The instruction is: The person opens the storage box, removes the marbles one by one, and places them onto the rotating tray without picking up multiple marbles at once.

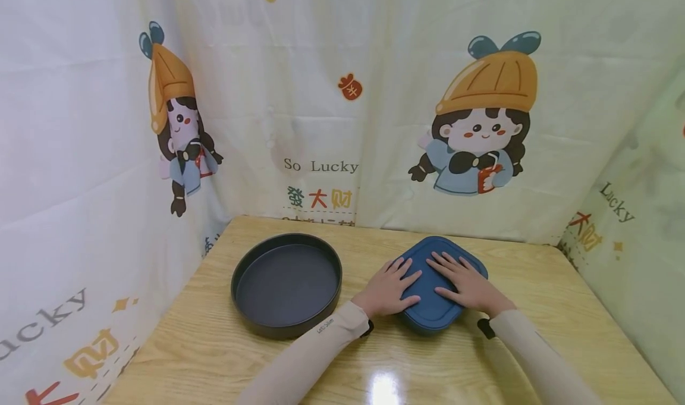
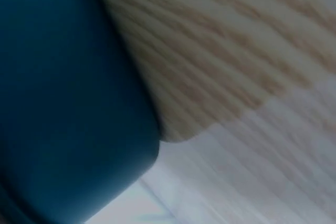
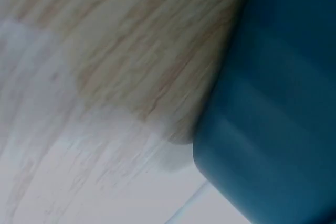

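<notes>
A blue lidded container (image 1: pixel 428 292), rectangular with rounded corners, sits on the wooden table, turned at an angle. My left hand (image 1: pixel 389 287) lies on the left part of its lid with fingers spread and straight. On the right part of the lid rests my right hand (image 1: pixel 467 283), its fingers also spread. The two hands are apart, with the bare lid between them. In the left wrist view the container's blue side (image 2: pixel 68 103) fills the left. The right wrist view has the blue side (image 3: pixel 278 114) at the right, against the wood grain.
A round dark pan (image 1: pixel 286 286) with a low wall stands on the table (image 1: pixel 198 345), left of my left hand. A printed cloth (image 1: pixel 390 125) hangs behind and along both sides. Light glares off the table's front.
</notes>
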A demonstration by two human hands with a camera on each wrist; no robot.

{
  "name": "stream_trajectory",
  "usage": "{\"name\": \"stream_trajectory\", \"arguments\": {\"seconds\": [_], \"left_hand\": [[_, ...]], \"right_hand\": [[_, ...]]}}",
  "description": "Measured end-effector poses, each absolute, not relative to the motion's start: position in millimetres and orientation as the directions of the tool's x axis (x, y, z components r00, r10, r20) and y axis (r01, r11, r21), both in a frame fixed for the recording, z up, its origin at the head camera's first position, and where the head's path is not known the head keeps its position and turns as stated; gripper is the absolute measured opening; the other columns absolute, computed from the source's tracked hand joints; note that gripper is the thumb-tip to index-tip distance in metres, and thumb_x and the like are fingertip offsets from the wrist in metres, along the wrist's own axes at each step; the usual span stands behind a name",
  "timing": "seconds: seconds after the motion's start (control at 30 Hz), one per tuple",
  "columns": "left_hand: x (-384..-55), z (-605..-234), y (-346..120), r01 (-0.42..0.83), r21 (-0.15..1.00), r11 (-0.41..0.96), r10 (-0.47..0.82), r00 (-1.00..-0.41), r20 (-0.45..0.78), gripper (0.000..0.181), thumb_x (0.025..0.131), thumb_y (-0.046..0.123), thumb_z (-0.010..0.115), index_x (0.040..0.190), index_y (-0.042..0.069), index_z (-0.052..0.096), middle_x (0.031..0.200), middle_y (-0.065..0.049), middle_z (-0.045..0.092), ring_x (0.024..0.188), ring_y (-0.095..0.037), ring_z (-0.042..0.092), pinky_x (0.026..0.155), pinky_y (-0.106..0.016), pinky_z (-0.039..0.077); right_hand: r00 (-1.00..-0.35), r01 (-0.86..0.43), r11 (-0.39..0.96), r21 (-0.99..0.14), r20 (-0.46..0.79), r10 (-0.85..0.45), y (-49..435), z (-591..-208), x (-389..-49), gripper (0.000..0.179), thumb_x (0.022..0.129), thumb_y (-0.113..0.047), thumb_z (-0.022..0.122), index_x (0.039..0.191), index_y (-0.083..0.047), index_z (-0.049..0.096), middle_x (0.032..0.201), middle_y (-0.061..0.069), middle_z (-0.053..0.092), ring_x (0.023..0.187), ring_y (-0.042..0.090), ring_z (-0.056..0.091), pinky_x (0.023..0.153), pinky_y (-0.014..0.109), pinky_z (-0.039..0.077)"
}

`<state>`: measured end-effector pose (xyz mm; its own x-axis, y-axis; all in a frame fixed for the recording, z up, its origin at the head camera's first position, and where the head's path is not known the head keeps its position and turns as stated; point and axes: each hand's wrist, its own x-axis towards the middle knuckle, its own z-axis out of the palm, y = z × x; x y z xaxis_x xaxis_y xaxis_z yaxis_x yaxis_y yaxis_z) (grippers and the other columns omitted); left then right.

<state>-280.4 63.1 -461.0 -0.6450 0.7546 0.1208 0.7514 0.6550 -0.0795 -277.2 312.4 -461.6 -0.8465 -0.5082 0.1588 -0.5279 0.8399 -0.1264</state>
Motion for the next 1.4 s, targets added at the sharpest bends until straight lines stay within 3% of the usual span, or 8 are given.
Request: {"name": "stream_trajectory", "arguments": {"seconds": [0.17,0.3,0.57,0.9,1.13,1.4], "left_hand": [[-281.1,-465.8,60.4,0.756,-0.08,0.65,0.76,-0.643,0.098,0.062,0.097,0.056,0.024,0.15,0.025,0.02,0.156,-0.007,0.023,0.146,-0.025,0.019,0.117,-0.038,0.02],[-276.7,-470.4,60.7,0.732,-0.075,0.678,0.735,-0.669,0.114,0.061,0.098,0.055,0.024,0.15,0.025,0.021,0.156,-0.007,0.023,0.146,-0.025,0.019,0.117,-0.039,0.019],[-255.8,-476.5,61.8,0.593,-0.048,0.804,0.592,-0.79,0.161,0.06,0.097,0.053,0.028,0.149,0.023,0.025,0.154,-0.01,0.027,0.145,-0.027,0.021,0.116,-0.042,0.022],[-226.2,-475.9,73.8,0.398,0.022,0.917,0.39,-0.907,0.16,0.062,0.097,0.055,0.028,0.149,0.022,0.026,0.155,-0.011,0.025,0.145,-0.028,0.019,0.115,-0.043,0.022],[-211.6,-473.5,77.4,0.369,0.114,0.922,0.342,-0.918,0.203,0.062,0.097,0.053,0.031,0.147,0.018,0.031,0.153,-0.016,0.027,0.144,-0.033,0.021,0.114,-0.048,0.023],[-195.1,-468.4,74.2,0.427,0.155,0.891,0.411,-0.903,0.125,0.065,0.097,0.057,0.028,0.149,0.019,0.026,0.155,-0.019,0.021,0.145,-0.034,0.016,0.113,-0.054,0.019]], "right_hand": [[-0.841,-0.532,0.84,-0.106,0.176,-0.511,307.8,-463.2,-276.7,0.066,0.09,-0.046,0.054,0.144,-0.013,0.038,0.151,0.014,0.034,0.138,0.041,0.03,0.106,0.064,0.021],[-0.874,-0.474,0.875,-0.101,0.179,-0.452,299.3,-461.3,-269.0,0.067,0.09,-0.049,0.053,0.144,-0.012,0.038,0.15,0.018,0.033,0.137,0.042,0.03,0.105,0.064,0.023],[-0.926,-0.341,0.934,-0.106,0.209,-0.315,272.5,-455.3,-245.7,0.076,0.089,-0.05,0.054,0.146,-0.005,0.031,0.149,0.026,0.029,0.136,0.046,0.03,0.103,0.066,0.027],[-0.927,-0.335,0.937,-0.094,0.211,-0.311,243.7,-459.0,-233.1,0.073,0.09,-0.047,0.054,0.144,-0.002,0.035,0.149,0.027,0.03,0.138,0.044,0.028,0.104,0.066,0.025],[-0.915,-0.368,0.926,-0.083,0.208,-0.345,240.2,-467.0,-232.9,0.071,0.09,-0.046,0.053,0.144,-0.004,0.036,0.15,0.025,0.029,0.139,0.043,0.026,0.106,0.067,0.019],[-0.871,-0.471,0.877,-0.095,0.207,-0.445,247.2,-460.6,-232.7,0.067,0.092,-0.044,0.052,0.144,-0.004,0.036,0.151,0.022,0.029,0.139,0.041,0.027,0.107,0.065,0.017]]}}
